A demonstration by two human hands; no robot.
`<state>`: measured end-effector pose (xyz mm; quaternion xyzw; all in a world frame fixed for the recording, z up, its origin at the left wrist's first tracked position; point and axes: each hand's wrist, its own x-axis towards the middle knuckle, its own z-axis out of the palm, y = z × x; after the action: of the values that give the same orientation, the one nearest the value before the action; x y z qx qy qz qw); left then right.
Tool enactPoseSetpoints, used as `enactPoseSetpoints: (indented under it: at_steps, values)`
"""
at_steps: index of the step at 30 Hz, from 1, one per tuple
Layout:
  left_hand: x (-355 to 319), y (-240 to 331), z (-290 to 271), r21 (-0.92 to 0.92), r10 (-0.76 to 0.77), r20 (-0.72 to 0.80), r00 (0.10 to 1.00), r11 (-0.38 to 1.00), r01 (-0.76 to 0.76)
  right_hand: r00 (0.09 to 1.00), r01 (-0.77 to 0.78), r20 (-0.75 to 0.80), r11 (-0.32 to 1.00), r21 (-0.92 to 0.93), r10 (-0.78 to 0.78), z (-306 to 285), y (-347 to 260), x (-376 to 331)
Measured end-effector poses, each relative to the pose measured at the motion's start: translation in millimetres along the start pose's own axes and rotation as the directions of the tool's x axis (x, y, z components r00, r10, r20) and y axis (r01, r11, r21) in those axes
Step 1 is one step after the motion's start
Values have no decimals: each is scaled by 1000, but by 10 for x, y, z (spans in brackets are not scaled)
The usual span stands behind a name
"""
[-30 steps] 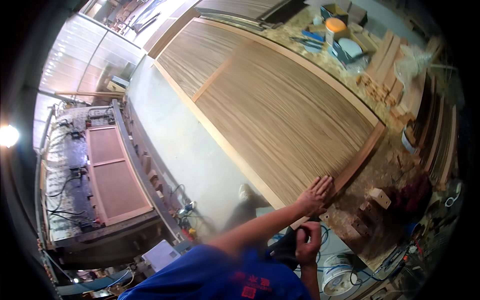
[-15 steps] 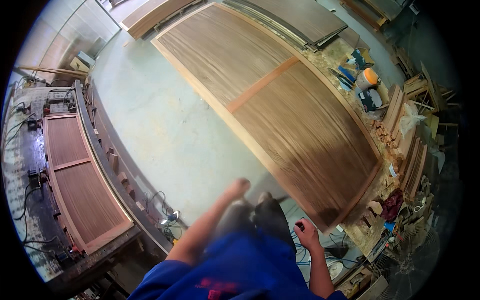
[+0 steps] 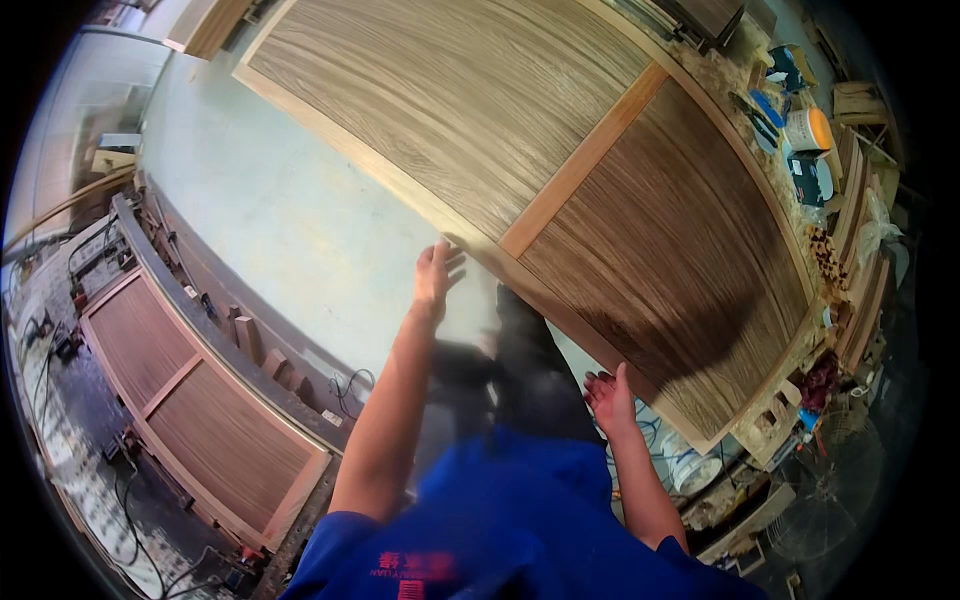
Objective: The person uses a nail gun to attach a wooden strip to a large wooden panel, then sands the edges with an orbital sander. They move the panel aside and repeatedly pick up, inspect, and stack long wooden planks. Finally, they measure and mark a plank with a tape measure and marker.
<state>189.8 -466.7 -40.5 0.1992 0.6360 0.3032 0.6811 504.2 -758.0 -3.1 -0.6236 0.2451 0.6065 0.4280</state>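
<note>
A large wooden door panel (image 3: 660, 230) lies flat across a workbench, with wood-grained faces, a paler frame and a reddish crossbar (image 3: 585, 160). Beside the panel's near long edge is my left hand (image 3: 434, 278), its fingers apart and the tips close to the frame; whether they touch it I cannot tell. My right hand (image 3: 611, 402) is farther along the same edge, near the panel's right end, thumb up and fingers loosely spread. Neither hand holds anything. Shadow falls over the panel's nearer section.
On the left, a second framed panel (image 3: 230, 440) rests on a clamping bench with a long metal rail (image 3: 165, 260). A white tub with an orange lid (image 3: 808, 130), boxes and wood strips (image 3: 850, 225) lie beyond the large panel. Cables, a bucket (image 3: 690, 468) and a fan (image 3: 825, 490) are at lower right.
I have come closer to the large panel. My left hand has risen from over the floor to the panel's edge, its fingers opening. My right hand's curled fingers have spread.
</note>
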Motion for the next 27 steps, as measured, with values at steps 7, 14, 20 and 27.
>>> enactPoseSetpoints:
  at_steps: [7,14,20,27]
  values:
    - [528,396,72,209,-68,50,996,976,56,980,174,-125,969,178,-153,427,265,439]
    - [647,816,-97,515,-250,155,956,846,138,897,311,-349,949,58,-273,744,274,388]
    - [528,1090,-568,471,-233,232,944,876,100,863,389,-379,918,75,-334,948,310,464]
    - [-822,3339,-378,-557,526,655,543,821,-124,969,190,-129,967,-168,-213,861,1291,626]
